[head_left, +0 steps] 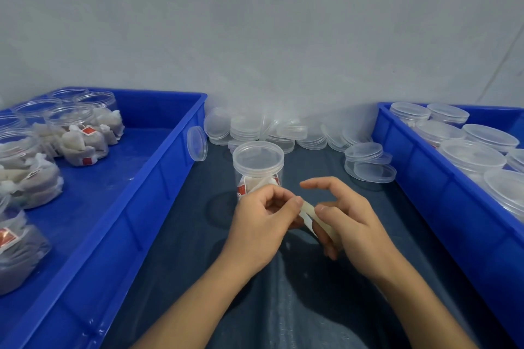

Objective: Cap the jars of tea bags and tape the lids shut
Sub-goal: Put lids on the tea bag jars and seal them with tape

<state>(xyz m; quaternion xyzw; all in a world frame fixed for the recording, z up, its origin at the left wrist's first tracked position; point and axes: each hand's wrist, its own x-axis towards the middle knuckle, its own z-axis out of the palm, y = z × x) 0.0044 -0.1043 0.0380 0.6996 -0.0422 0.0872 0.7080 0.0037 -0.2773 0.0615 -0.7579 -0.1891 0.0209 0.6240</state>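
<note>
A clear jar of tea bags [256, 176] stands on the dark blue cloth in the middle, with a clear lid [258, 155] on top. Just in front of it, my left hand [262, 221] pinches the free end of a strip of pale tape. My right hand [344, 215] holds the small roll of tape [314, 218] between thumb and fingers, its index finger stretched out toward the jar. The roll is mostly hidden by my fingers.
A blue bin [158, 178] on the left holds several uncapped jars of tea bags [82, 136]. A blue bin [425, 173] on the right holds several capped jars [470, 156]. Loose clear lids [283, 130] are piled along the wall behind the jar.
</note>
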